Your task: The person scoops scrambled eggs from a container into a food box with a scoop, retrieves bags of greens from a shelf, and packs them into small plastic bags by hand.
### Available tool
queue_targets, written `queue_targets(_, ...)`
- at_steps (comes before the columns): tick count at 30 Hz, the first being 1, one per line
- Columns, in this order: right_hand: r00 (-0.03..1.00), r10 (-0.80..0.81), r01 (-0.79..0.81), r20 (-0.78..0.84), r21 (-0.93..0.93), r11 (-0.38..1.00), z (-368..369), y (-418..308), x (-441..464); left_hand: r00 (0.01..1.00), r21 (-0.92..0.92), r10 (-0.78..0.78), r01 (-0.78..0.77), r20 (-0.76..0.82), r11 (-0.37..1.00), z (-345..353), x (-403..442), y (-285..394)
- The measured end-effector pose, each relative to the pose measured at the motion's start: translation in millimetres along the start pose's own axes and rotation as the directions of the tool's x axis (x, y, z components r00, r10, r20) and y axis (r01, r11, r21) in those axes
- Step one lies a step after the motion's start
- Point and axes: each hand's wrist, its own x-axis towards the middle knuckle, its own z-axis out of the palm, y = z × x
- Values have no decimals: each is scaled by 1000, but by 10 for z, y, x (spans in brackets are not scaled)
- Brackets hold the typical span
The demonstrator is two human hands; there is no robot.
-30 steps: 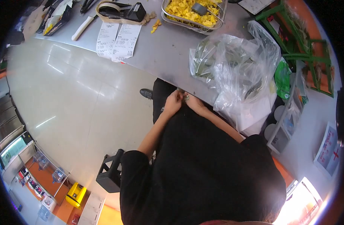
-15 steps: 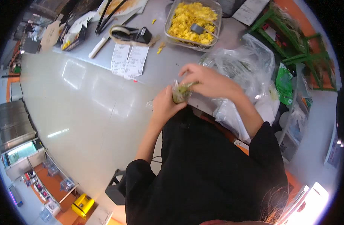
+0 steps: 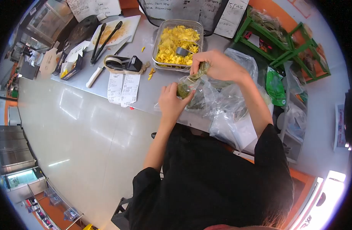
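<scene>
My left hand is wrapped around a small clear plastic bag with green, leafy-looking contents. Just right of it, my right hand is closed on a greenish bunch at the bag's upper end; whether this is loose greens or the bag's twisted neck, I cannot tell. Both hands are over the near edge of the grey table. Under my right forearm lies a heap of large clear plastic bags. Beyond the hands stands a clear container of chopped yellow food, with a grey-headed scoop in it.
To the left are a tape dispenser, two receipts, a white-handled knife and black tongs on a cutting board. Green racks and a green packet stand at the right.
Both hands have moved forward over the table with the small bag. My right hand has shifted up and right, its fingers now closed on the greenish bunch. The view has tilted upward.
</scene>
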Motion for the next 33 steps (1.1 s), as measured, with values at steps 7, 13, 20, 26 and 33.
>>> queue_targets(7,999,-44,44,-2,18,999,-43,18,-57,986,103,133,-123,-98,987,-55,27,5)
queue_targets(13,995,-103,104,18,-115,988,45,116,-55,982,143,156,-140,-107,980,-130,70,36)
queue_targets(20,975,218,-218,-46,19,976,660,545,-86,993,209,-55,31,108,977,89,-145,-240)
queue_targets(26,946,245,-241,-210,44,970,1042,799,3,974,325,-209,169,93,931,71,-326,-352)
queue_targets(33,935,233,-213,-266,102,972,1141,984,147,943,67,-197,186,267,980,-34,-188,-548)
